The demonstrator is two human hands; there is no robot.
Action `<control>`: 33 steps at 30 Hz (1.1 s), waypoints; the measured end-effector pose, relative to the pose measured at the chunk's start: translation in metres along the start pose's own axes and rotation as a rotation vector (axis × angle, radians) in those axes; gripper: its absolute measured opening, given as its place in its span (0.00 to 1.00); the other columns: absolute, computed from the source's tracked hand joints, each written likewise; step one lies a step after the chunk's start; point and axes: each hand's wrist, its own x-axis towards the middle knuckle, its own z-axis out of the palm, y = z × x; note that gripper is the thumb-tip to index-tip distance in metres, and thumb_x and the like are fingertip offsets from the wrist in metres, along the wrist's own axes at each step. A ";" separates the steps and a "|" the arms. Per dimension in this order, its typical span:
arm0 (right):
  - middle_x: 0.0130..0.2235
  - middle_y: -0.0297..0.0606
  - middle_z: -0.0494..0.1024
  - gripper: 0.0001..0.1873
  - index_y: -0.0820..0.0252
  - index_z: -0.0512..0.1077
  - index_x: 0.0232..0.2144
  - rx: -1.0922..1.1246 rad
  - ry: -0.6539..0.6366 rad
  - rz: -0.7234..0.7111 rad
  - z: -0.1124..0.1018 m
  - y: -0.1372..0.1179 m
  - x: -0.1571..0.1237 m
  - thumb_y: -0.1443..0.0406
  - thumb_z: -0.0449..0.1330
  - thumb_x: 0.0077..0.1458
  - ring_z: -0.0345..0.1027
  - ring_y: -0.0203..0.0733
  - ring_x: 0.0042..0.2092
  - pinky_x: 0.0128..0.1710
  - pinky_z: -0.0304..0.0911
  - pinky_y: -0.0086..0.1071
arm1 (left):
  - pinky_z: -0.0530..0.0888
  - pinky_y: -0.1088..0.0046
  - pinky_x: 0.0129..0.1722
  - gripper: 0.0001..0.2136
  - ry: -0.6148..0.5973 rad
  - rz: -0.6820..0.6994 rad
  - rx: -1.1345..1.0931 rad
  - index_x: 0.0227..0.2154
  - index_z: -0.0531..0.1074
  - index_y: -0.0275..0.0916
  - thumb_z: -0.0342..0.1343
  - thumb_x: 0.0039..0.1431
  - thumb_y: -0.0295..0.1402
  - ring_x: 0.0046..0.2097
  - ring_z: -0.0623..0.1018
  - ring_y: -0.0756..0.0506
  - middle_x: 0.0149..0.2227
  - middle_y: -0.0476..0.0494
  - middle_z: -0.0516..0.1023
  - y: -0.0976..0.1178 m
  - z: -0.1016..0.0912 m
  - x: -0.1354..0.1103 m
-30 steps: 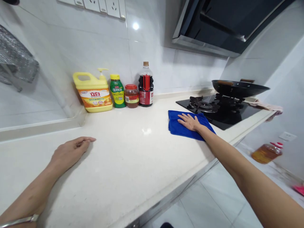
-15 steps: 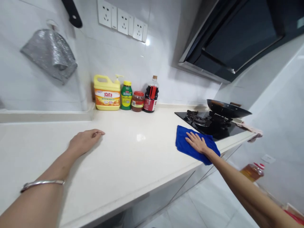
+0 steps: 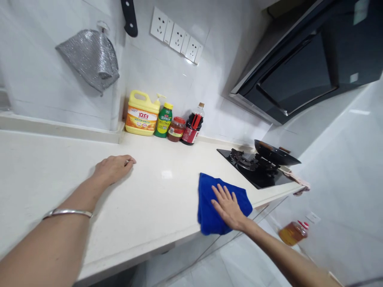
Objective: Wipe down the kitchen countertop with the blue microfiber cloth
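Note:
My right hand [image 3: 228,206] lies flat with fingers spread on a blue cloth [image 3: 211,201] at the front edge of the white countertop [image 3: 155,199]; part of the cloth hangs over the edge. My left hand [image 3: 113,168] rests palm down on the countertop to the left, fingers loosely curled, holding nothing. A metal bangle [image 3: 66,213] sits on my left wrist.
A yellow detergent jug [image 3: 141,118], green bottle [image 3: 163,120], red-lidded jar [image 3: 176,129] and dark sauce bottle [image 3: 193,125] stand against the back wall. To the right are a gas hob [image 3: 254,169] with a black wok [image 3: 275,153] and a range hood [image 3: 302,67]. An oil bottle [image 3: 293,233] stands on the floor.
My right hand has slid the blue cloth left and toward the counter's front edge, away from the hob. My left hand has stayed in place. The view has shifted.

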 end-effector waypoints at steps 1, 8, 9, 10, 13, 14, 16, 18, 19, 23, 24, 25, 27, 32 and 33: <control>0.71 0.39 0.40 0.35 0.52 0.43 0.70 0.016 0.007 -0.052 -0.003 -0.017 -0.005 0.48 0.37 0.65 0.30 0.55 0.71 0.66 0.34 0.60 | 0.68 0.58 0.49 0.21 0.004 0.000 -0.001 0.50 0.74 0.47 0.40 0.62 0.40 0.51 0.74 0.35 0.50 0.38 0.77 0.000 0.001 0.000; 0.71 0.44 0.31 0.40 0.56 0.39 0.70 0.186 -0.066 -0.415 -0.030 -0.132 -0.019 0.44 0.39 0.64 0.19 0.65 0.70 0.63 0.24 0.69 | 0.69 0.58 0.49 0.20 0.026 -0.022 0.026 0.49 0.75 0.49 0.40 0.61 0.40 0.51 0.75 0.34 0.50 0.39 0.78 0.001 0.007 0.003; 0.71 0.44 0.30 0.40 0.56 0.38 0.70 0.205 -0.082 -0.462 -0.033 -0.145 -0.015 0.44 0.39 0.64 0.18 0.66 0.69 0.63 0.23 0.70 | 0.70 0.58 0.49 0.20 0.028 -0.024 0.033 0.48 0.75 0.50 0.40 0.61 0.41 0.52 0.75 0.34 0.50 0.40 0.78 0.001 0.007 0.003; 0.71 0.45 0.30 0.40 0.55 0.38 0.70 0.219 -0.094 -0.504 -0.035 -0.157 -0.010 0.44 0.40 0.64 0.17 0.66 0.69 0.62 0.22 0.71 | 0.70 0.58 0.50 0.21 0.028 -0.020 0.035 0.48 0.75 0.50 0.40 0.61 0.41 0.52 0.75 0.34 0.50 0.41 0.78 0.001 0.007 0.004; 0.71 0.46 0.31 0.41 0.55 0.38 0.70 0.237 -0.100 -0.607 -0.039 -0.187 0.014 0.43 0.40 0.63 0.18 0.67 0.69 0.62 0.21 0.72 | 0.70 0.57 0.51 0.21 0.013 -0.005 0.006 0.47 0.76 0.48 0.40 0.60 0.43 0.53 0.75 0.33 0.51 0.41 0.78 0.000 0.005 0.006; 0.71 0.47 0.31 0.41 0.55 0.39 0.70 0.237 -0.095 -0.631 -0.039 -0.195 0.024 0.43 0.40 0.63 0.18 0.67 0.69 0.62 0.22 0.72 | 0.70 0.56 0.51 0.22 0.018 -0.012 -0.015 0.47 0.76 0.47 0.40 0.60 0.43 0.54 0.74 0.32 0.51 0.40 0.78 0.000 0.003 0.006; 0.71 0.46 0.32 0.41 0.55 0.40 0.70 0.231 -0.082 -0.663 -0.039 -0.210 0.046 0.42 0.40 0.63 0.20 0.67 0.70 0.62 0.23 0.72 | 0.70 0.55 0.51 0.22 0.076 -0.081 -0.073 0.48 0.77 0.47 0.41 0.60 0.44 0.54 0.74 0.31 0.51 0.40 0.78 -0.002 -0.002 0.006; 0.72 0.45 0.33 0.42 0.54 0.41 0.70 0.225 -0.074 -0.688 -0.038 -0.222 0.068 0.41 0.40 0.62 0.21 0.68 0.70 0.62 0.24 0.72 | 0.71 0.54 0.51 0.22 0.160 -0.178 -0.124 0.48 0.77 0.47 0.42 0.61 0.43 0.54 0.74 0.31 0.52 0.39 0.77 -0.003 -0.006 0.004; 0.72 0.44 0.34 0.42 0.54 0.42 0.70 0.225 -0.073 -0.700 -0.039 -0.228 0.079 0.41 0.40 0.62 0.22 0.67 0.70 0.62 0.24 0.71 | 0.71 0.54 0.50 0.22 0.193 -0.229 -0.139 0.49 0.76 0.47 0.41 0.61 0.43 0.54 0.74 0.31 0.52 0.39 0.77 -0.004 -0.007 0.004; 0.72 0.42 0.37 0.41 0.52 0.44 0.69 0.235 -0.064 -0.727 -0.039 -0.245 0.122 0.40 0.39 0.62 0.25 0.65 0.70 0.63 0.25 0.70 | 0.72 0.54 0.49 0.22 0.213 -0.314 -0.118 0.49 0.77 0.45 0.40 0.62 0.43 0.53 0.75 0.31 0.52 0.38 0.77 -0.006 -0.007 0.002; 0.72 0.41 0.38 0.41 0.51 0.44 0.69 0.237 -0.059 -0.726 -0.039 -0.248 0.132 0.40 0.39 0.62 0.25 0.64 0.70 0.63 0.25 0.69 | 0.72 0.54 0.49 0.22 0.211 -0.304 -0.104 0.49 0.77 0.45 0.40 0.62 0.43 0.52 0.75 0.31 0.52 0.38 0.78 -0.005 -0.006 0.003; 0.72 0.40 0.39 0.40 0.50 0.44 0.69 0.240 -0.055 -0.724 -0.039 -0.250 0.142 0.40 0.39 0.62 0.26 0.63 0.70 0.63 0.26 0.69 | 0.72 0.55 0.49 0.22 0.211 -0.281 -0.091 0.48 0.76 0.45 0.40 0.62 0.43 0.52 0.75 0.31 0.51 0.38 0.78 -0.005 -0.004 0.003; 0.72 0.38 0.39 0.40 0.47 0.44 0.69 0.249 -0.051 -0.726 -0.038 -0.251 0.162 0.40 0.38 0.61 0.27 0.61 0.71 0.64 0.26 0.68 | 0.72 0.57 0.48 0.22 0.213 -0.232 -0.060 0.49 0.76 0.45 0.40 0.62 0.43 0.52 0.75 0.32 0.50 0.38 0.79 -0.003 -0.001 0.005; 0.72 0.34 0.41 0.39 0.44 0.46 0.68 0.259 -0.039 -0.668 -0.037 -0.241 0.207 0.39 0.37 0.61 0.30 0.58 0.71 0.65 0.29 0.64 | 0.72 0.59 0.46 0.21 0.183 -0.210 -0.019 0.49 0.75 0.47 0.40 0.62 0.43 0.51 0.76 0.33 0.48 0.40 0.80 0.001 0.002 0.005; 0.72 0.34 0.41 0.39 0.44 0.47 0.68 0.261 -0.036 -0.644 -0.036 -0.238 0.216 0.38 0.37 0.60 0.31 0.58 0.71 0.65 0.29 0.64 | 0.72 0.60 0.45 0.21 0.178 -0.208 -0.025 0.49 0.75 0.48 0.40 0.62 0.44 0.51 0.76 0.33 0.47 0.41 0.80 0.001 0.002 0.005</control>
